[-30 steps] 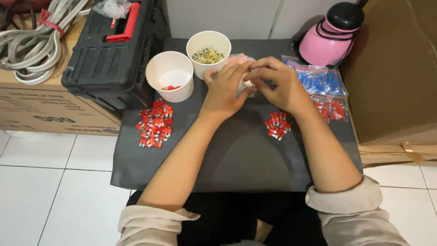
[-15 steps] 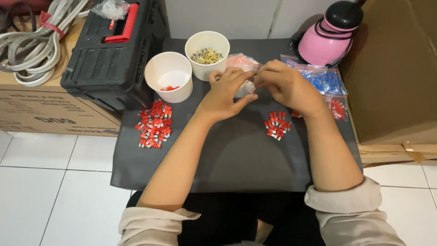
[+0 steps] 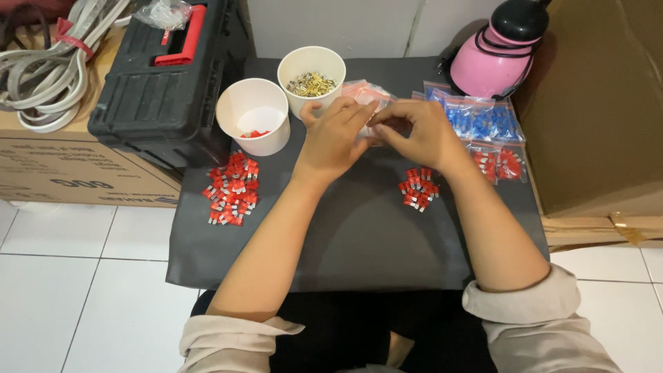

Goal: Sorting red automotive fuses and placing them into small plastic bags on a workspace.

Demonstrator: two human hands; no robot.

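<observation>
My left hand (image 3: 336,135) and my right hand (image 3: 415,131) meet over the far middle of a dark mat (image 3: 359,235). Both pinch a small clear plastic bag (image 3: 364,94) with reddish contents, held just above the mat. A small pile of red pieces (image 3: 418,189) lies right under my right wrist. A larger pile of red pieces (image 3: 232,188) lies at the mat's left side. Behind my left hand stand a white cup with a few red pieces (image 3: 253,114) and a white cup of gold-coloured metal bits (image 3: 312,76).
Small bags of blue pieces (image 3: 483,119) and of red pieces (image 3: 498,164) lie at the right. A pink jug with a black lid (image 3: 498,55) stands behind them. A black toolbox with a red handle (image 3: 162,76) rests on a cardboard box (image 3: 62,166), and brown cardboard (image 3: 601,103) is at right.
Both hands have shifted slightly left and nearer the cups, fingers working on the small bag. The piles and cups have not moved.
</observation>
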